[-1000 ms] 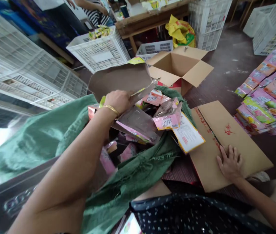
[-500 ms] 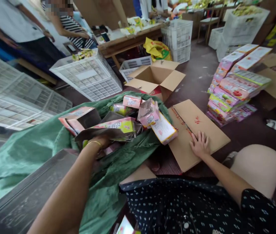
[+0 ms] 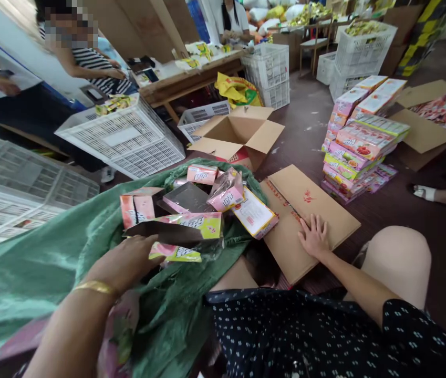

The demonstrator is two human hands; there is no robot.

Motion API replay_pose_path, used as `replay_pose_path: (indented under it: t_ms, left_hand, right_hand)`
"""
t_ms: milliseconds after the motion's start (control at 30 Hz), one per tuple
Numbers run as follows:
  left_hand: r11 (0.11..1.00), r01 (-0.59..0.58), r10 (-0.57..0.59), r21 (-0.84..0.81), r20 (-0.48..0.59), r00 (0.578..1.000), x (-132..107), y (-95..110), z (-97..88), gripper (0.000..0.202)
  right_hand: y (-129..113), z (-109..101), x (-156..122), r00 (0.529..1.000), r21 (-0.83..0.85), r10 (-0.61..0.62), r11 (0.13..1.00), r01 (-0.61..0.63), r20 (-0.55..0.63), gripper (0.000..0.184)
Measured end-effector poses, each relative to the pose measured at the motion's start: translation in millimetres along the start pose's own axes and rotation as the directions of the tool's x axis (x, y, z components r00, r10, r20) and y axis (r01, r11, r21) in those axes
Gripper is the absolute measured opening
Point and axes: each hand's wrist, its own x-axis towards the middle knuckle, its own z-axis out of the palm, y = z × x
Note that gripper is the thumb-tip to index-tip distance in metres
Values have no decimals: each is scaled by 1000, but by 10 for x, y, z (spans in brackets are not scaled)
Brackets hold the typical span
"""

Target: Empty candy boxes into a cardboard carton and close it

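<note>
My left hand, with a gold bangle on the wrist, reaches into a green sack full of flattened pink and yellow snack boxes. Its fingers close on the edge of a flattened box with a grey inside and yellow-pink print. My right hand lies flat, fingers spread, on a flattened brown cardboard sheet on the floor. My knee shows to the right of it.
An open brown carton stands beyond the sack. A stack of flat pink boxes sits at the right, with another open carton. White plastic crates stand left and behind. Other people work at a wooden table.
My left hand has drawn back toward me, pulling the flattened box lower over the sack. The view has tilted up, showing more of the room. My right hand has stayed on the cardboard.
</note>
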Motion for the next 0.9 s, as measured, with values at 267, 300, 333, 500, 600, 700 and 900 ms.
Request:
replay_pose_path:
  t_ms: [267,300,333,500,600,700,900]
  left_hand:
    - [712,-702,701,-29,-39,712,48,2222,872,58]
    - [683,-730,730,-16,29,683,147,2421,1114,61]
    - [675,-738,734,3,97,672,256,2547,1330,62]
    - [786,-583,591,205,30,806,728,2233,1681,49]
    - [834,-474,489,284,18,872,862,1770,1473,50]
    - [897,-354,346,264,75,935,940,1494,1324,50]
    - [910,-411,411,49,13,912,958,1979,1360,42]
  right_hand:
    - [13,31,-22,1000,-9,4,1000,-4,-28,61]
    - [14,45,-23,1000,-13,7,1000,-7,-28,61]
    - [15,62,-24,1000,-17,11,1000,-11,-25,60]
    - [11,130,-22,999,-28,14,999,-15,-46,60]
    - [0,118,-27,999,-12,17,1000,-17,-47,59]
    - [-9,93,-24,999,12,21,1000,-21,-35,60]
    - [-22,49,-13,1000,31,29,999,-29,8,62]
